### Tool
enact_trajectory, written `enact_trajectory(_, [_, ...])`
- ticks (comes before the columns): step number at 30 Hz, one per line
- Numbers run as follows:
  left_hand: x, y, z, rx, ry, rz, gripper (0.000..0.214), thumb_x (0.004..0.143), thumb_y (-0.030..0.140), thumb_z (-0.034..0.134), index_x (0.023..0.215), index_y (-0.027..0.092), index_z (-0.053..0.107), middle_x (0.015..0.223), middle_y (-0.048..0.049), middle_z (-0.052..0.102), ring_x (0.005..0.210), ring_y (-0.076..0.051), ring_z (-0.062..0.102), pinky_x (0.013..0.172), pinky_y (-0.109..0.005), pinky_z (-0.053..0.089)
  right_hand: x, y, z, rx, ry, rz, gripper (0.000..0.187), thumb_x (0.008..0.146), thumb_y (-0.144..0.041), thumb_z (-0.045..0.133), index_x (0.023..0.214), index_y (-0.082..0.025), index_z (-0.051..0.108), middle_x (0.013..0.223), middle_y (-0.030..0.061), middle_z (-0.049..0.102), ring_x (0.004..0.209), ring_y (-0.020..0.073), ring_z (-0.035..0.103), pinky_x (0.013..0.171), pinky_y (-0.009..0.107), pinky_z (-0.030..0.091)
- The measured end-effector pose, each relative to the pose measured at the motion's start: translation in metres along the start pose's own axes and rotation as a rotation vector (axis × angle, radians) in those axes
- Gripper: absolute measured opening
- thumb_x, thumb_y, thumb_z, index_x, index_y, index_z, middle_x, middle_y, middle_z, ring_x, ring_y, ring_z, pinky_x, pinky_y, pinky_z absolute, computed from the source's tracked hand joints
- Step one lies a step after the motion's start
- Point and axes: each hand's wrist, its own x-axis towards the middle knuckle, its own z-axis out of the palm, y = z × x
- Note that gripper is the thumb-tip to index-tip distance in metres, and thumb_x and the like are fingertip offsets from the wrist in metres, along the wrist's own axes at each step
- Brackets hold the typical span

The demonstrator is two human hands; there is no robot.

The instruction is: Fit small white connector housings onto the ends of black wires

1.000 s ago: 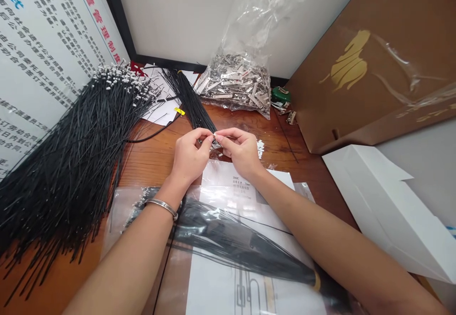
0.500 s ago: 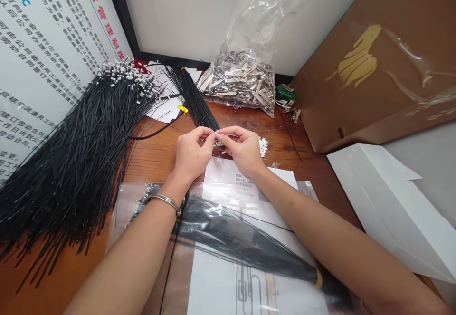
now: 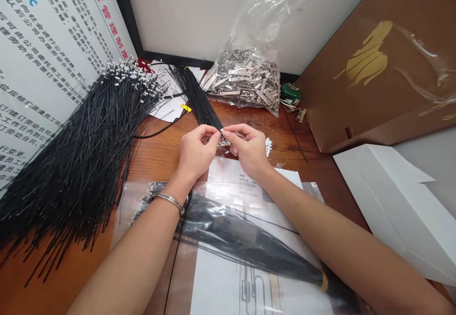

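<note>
My left hand (image 3: 199, 148), with a metal bangle at its wrist, is pinched at the front end of a banded bundle of black wires (image 3: 201, 108). The fingertips close on a wire end, partly hidden. Against it, my right hand (image 3: 247, 148) pinches a tiny white connector housing (image 3: 222, 131) between thumb and forefinger. Both sets of fingertips nearly touch. Bright metal terminals (image 3: 224, 141) show at the bundle's end just below them. Several loose white housings (image 3: 268, 147) lie just right of my right hand.
A large heap of black wires with white ends (image 3: 81, 148) lies left. Behind stands a clear bag of metal pieces (image 3: 245, 80), beside a green tape measure (image 3: 290, 91). A brown box (image 3: 356, 110) stands right. Below my hands, a bagged wire bundle (image 3: 249, 239) lies over printed paper (image 3: 217, 277).
The view has shifted slightly, so everything sits a little further right. A white housing now shows at my right fingertips, and the terminals below are more visible. Both hands stay pinched together.
</note>
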Motion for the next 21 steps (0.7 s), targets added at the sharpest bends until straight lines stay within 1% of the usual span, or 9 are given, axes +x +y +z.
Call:
enact_trajectory(5, [-0.0006, 0.0018, 0.0003, -0.016, 0.014, 0.001, 0.011, 0.08, 0.027, 0.062, 0.078, 0.017, 0.066, 0.075, -0.0037, 0.069, 0.058, -0.011, 0.057, 0.054, -0.023, 0.045, -0.0011, 0.0003, 0.0005, -0.01, 0.014, -0.02, 0.023, 0.062, -0.033, 0.08, 0.072, -0.018, 0.067, 0.053, -0.0052, 0.056, 0.039, 0.0037, 0.035, 0.037, 0.022, 0.026])
enact_trajectory(11, [-0.0008, 0.0035, -0.0012, -0.059, 0.009, -0.034, 0.01, 0.079, 0.025, 0.063, 0.076, 0.016, 0.065, 0.075, -0.0045, 0.07, 0.06, -0.011, 0.058, 0.056, -0.023, 0.047, -0.0014, -0.0015, 0.0003, -0.006, 0.005, 0.003, 0.019, 0.061, -0.03, 0.08, 0.07, -0.017, 0.07, 0.047, -0.0057, 0.052, 0.038, 0.004, 0.034, 0.037, 0.023, 0.024])
enact_trajectory(14, [-0.001, 0.0048, -0.0009, -0.109, -0.002, -0.041, 0.011, 0.079, 0.025, 0.063, 0.076, 0.015, 0.065, 0.075, -0.0043, 0.069, 0.06, -0.011, 0.059, 0.053, -0.022, 0.046, -0.0008, -0.0012, -0.0005, -0.008, 0.001, 0.011, 0.019, 0.06, -0.03, 0.08, 0.07, -0.017, 0.07, 0.049, -0.005, 0.054, 0.039, 0.0039, 0.033, 0.038, 0.023, 0.023])
enact_trajectory(18, [-0.0016, 0.0078, -0.0004, -0.176, -0.02, -0.086, 0.009, 0.078, 0.023, 0.064, 0.075, 0.015, 0.064, 0.071, -0.0029, 0.067, 0.054, -0.01, 0.057, 0.047, -0.02, 0.044, 0.0001, -0.0002, -0.0018, -0.003, 0.003, 0.026, 0.019, 0.06, -0.03, 0.08, 0.071, -0.017, 0.071, 0.052, -0.0038, 0.057, 0.041, 0.004, 0.033, 0.04, 0.023, 0.023])
enact_trajectory(21, [-0.0014, 0.0083, -0.0007, -0.188, -0.029, -0.104, 0.008, 0.078, 0.022, 0.063, 0.074, 0.015, 0.063, 0.07, -0.0022, 0.067, 0.05, -0.008, 0.055, 0.046, -0.02, 0.045, 0.001, 0.0007, -0.003, 0.004, -0.008, 0.042, 0.018, 0.06, -0.029, 0.08, 0.071, -0.017, 0.072, 0.052, -0.0036, 0.058, 0.041, 0.0037, 0.033, 0.04, 0.022, 0.023])
